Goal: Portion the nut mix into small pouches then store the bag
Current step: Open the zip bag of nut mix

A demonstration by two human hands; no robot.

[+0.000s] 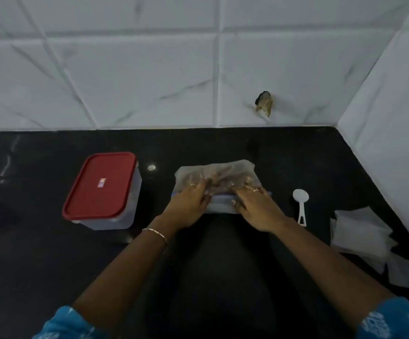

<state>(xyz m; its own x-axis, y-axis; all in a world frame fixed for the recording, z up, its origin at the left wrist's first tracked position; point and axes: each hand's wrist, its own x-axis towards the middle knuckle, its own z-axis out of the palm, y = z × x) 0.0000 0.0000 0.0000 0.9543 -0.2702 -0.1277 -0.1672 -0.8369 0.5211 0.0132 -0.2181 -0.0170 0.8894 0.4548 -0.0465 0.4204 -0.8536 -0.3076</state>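
- Nearest to us are two blue patterned sleeves [66,324], with both bare forearms reaching forward over the black desk [39,265].
- The nut mix bag [218,173], clear plastic with brown nuts inside, lies flat on the desk straight ahead. Its blue zip strip [221,195] faces us.
- Our left grip [188,206] lies on the bag's near left corner, fingers stretched fairly flat on the plastic and holding nothing closed around. A bracelet [155,233] sits on that wrist.
- Our right grip [257,209] lies the same way on the near right corner, fingers flat and spread, thumb by the zip strip.
- The bag thus lies under both grips, between them and reaching beyond the fingertips toward the wall.
- Right of the bag, apart from it, a white spoon [300,199] lies with its bowl away from us.
- Further right, by the side wall, lies a loose stack of white pouches [359,233].
- Left of the bag stands a closed container with a red lid [100,184].
- Behind the desk rises a white marbled tile wall [125,81] with a broken hole [264,104], meeting a second tiled wall at the right corner.
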